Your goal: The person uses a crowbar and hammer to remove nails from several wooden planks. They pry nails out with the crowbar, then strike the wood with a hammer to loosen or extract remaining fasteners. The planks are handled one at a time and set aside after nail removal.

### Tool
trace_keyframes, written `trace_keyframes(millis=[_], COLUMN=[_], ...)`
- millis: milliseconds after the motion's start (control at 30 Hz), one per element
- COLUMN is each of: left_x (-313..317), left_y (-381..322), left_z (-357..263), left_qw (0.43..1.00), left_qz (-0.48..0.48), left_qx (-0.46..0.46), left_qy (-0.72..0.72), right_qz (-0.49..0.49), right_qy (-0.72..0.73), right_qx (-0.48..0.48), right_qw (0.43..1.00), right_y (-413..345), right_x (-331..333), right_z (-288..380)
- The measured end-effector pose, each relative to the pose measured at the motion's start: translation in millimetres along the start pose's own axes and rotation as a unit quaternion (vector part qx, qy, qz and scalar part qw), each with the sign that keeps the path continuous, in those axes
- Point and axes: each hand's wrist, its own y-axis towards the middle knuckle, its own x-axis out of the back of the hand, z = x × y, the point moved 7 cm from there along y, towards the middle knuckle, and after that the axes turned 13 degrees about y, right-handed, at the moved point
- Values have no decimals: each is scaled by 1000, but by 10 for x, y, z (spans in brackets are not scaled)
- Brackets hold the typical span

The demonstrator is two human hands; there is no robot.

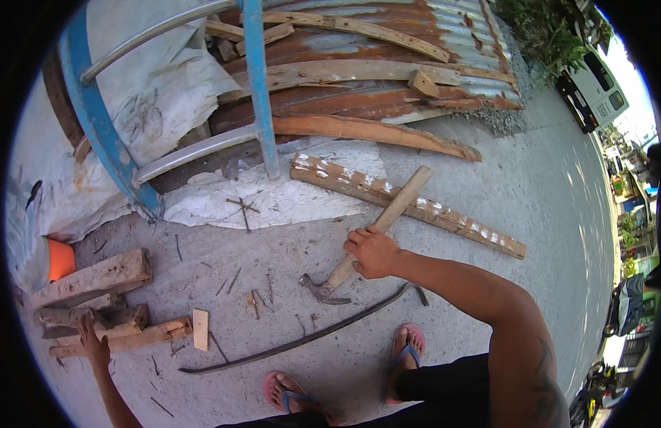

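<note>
My right hand (374,251) is closed around the wooden handle of a claw hammer (397,209). The metal head points toward my feet, and the handle's far end passes over a long wood piece (459,223) with white marks. My left hand (93,342) reaches to a small stack of wood offcuts (100,279) at the left, its fingers spread over the lower pieces; whether it touches them is hard to tell. Between my hands a dark pry bar (303,340) lies on the concrete, near a small flat wood block (200,330) and scattered nails (255,302).
A blue ladder (103,125) with metal rungs stands at the upper left over torn white sheeting (266,200). Rusty corrugated metal sheets (335,48) carry several old boards. An orange container (61,259) is at the left. A van (592,85) stands on the road.
</note>
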Motion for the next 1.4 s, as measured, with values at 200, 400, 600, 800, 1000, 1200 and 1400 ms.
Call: trace_keyframes(millis=[200,400,600,800,1000,1200,1400], left_x=[669,1932,2424,2465,2366,3181,3360], left_y=[-882,-1320,-799,-348,-273,-761,-1324], left_z=[-1951,-3760,-5384,-7085,-7846,-7581,-6615], left_qw=[920,829,817,839,825,750,735], left_qz=[175,140,0,-170,-64,-351,-403], left_qx=[-341,-535,-550,-513,-561,-560,-542], left_qy=[-88,-80,-173,-58,26,-23,-61], right_qz=[43,135,127,-84,-206,-240,-405], right_qy=[-241,-159,16,266,338,275,207], right_qx=[30,-12,-183,-457,-555,-583,-576], right_qw=[969,978,975,844,732,726,680], right_y=[-293,-122,-1704,-3246,-3978,-4295,-4303], right_x=[138,138,270,-551,-1251,-1304,-807], right_z=[-655,-609,-468,-803,-765,-980,-955])
